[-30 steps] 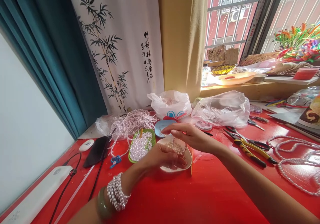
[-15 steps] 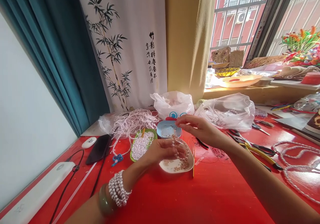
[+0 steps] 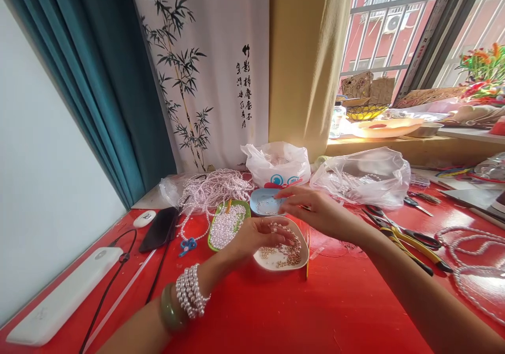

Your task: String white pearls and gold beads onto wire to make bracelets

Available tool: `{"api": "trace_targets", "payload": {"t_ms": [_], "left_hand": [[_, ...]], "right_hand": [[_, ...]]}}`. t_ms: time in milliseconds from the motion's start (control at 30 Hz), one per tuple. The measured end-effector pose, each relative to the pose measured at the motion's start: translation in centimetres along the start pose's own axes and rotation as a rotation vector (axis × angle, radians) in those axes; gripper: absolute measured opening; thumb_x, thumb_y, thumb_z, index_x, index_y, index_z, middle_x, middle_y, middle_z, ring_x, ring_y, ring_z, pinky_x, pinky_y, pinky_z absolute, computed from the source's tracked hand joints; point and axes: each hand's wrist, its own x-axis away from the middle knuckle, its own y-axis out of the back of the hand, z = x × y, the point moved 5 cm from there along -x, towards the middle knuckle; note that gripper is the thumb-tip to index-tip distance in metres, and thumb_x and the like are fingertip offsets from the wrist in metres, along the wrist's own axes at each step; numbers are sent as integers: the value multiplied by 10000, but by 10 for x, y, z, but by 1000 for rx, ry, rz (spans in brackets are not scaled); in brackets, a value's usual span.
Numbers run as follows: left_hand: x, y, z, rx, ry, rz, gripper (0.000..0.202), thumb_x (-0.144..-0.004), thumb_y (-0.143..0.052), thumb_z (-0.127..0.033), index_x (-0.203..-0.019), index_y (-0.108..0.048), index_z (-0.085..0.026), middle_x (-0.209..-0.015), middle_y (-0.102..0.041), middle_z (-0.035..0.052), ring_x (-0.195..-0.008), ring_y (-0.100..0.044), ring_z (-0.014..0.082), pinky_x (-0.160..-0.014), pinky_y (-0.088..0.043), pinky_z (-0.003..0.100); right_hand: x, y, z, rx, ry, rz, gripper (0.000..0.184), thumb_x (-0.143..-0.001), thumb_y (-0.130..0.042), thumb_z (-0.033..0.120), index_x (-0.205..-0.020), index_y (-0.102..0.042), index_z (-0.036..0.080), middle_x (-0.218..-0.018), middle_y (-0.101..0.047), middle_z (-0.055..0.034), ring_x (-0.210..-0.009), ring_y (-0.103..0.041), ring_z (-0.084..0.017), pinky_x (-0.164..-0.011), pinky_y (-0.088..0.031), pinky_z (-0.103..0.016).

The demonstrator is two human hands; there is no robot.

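Note:
My left hand (image 3: 256, 238) is over the white dish (image 3: 276, 265), its fingers closed around a strand of small beads (image 3: 275, 229). The dish holds loose gold-toned beads (image 3: 290, 259). On my left wrist are pearl bracelets (image 3: 191, 292) and a green bangle (image 3: 170, 307). My right hand (image 3: 305, 206) reaches to the right edge of the blue tray (image 3: 258, 195), fingers stretched and apart, with nothing visible between them. Small pieces too fine to name lie in that tray. Left of the dish, a green tray (image 3: 212, 242) is full of white pearl beads (image 3: 229, 225).
Pearl strands (image 3: 216, 188) are heaped behind the green tray. Two plastic bags (image 3: 276, 162) stand at the back. Yellow-handled pliers (image 3: 424, 246) and scissors (image 3: 418, 237) lie right. A phone (image 3: 160, 229), a blue clip-like piece (image 3: 188, 245) and a white power strip (image 3: 67, 296) are left.
The view has shifted slightly. My right hand has lowered toward the blue tray. My left hand stays over the white dish with the bead strand.

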Motion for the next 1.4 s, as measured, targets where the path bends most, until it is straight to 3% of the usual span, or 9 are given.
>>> {"api": "trace_targets", "payload": {"t_ms": [67,167,300,533,800,933,1067,1267,1400], "left_hand": [[0,-1,0,8,20,5,481,-531,-765,-253,-971,-627,-117,-806,-696,94,-763,-640,203,-696,-453,292],[2,-1,-1,-37,49,-12,450,-553,-750,-270,-959,-625,-123,-782,-696,85,-711,-641,181,-648,-439,259],[3,-1,-1,-146,89,-44,353,-602,-708,-338,-871,-651,-116,-767,-690,85,-703,-634,178,-579,-404,222],[-4,3,3,-158,5,-10,311,-529,-759,-255,-778,-630,-123,-683,-646,30,-682,-601,163,-614,-418,239],[-3,6,7,-46,39,18,497,-560,-756,-206,-1030,-610,-141,-841,-667,83,-766,-611,178,-690,-428,266],[-1,6,8,-13,69,5,541,-563,-755,-222,-1071,-586,-143,-886,-675,111,-797,-628,206,-697,-433,277],[-2,10,8,-22,43,-28,461,-550,-760,-221,-979,-618,-128,-864,-683,111,-797,-635,221,-675,-434,271],[-1,6,4,12,26,-3,471,-547,-763,-215,-989,-621,-135,-875,-681,114,-813,-636,233,-707,-433,292],[-1,6,2,43,33,-47,514,-531,-772,-223,-1012,-610,-141,-888,-678,112,-818,-633,227,-721,-429,300]], "right_hand": [[-1,3,-4,-22,-30,-75,223,-843,-434,275,-921,-635,218,-1034,-612,-50,-915,-568,-179,-768,-450,-314],[-1,-3,-1,-21,-12,-21,252,-819,-463,221,-1042,-579,241,-1042,-606,-38,-837,-584,-157,-719,-456,-294],[0,-7,10,98,37,-36,139,-769,-540,243,-857,-644,218,-925,-606,-49,-830,-558,-172,-706,-426,-289],[2,-29,8,299,-47,144,88,-736,-556,183,-729,-643,197,-663,-634,-2,-556,-521,-107,-481,-300,-209],[-1,-28,-5,423,-63,39,100,-720,-517,135,-738,-609,168,-766,-617,-31,-585,-500,-115,-460,-213,-226],[-1,-22,-5,443,-76,-27,176,-729,-450,79,-761,-601,165,-788,-617,-37,-626,-516,-127,-495,-259,-232],[-2,-21,4,340,-27,16,93,-749,-522,210,-799,-598,189,-821,-629,-22,-682,-540,-139,-550,-327,-232],[1,-19,-8,214,-138,114,180,-828,-434,230,-917,-590,213,-615,-652,14,-544,-570,-120,-505,-353,-222],[2,-12,-12,342,-204,21,230,-827,-418,228,-1006,-559,196,-663,-661,-18,-595,-592,-164,-530,-371,-261]]}}
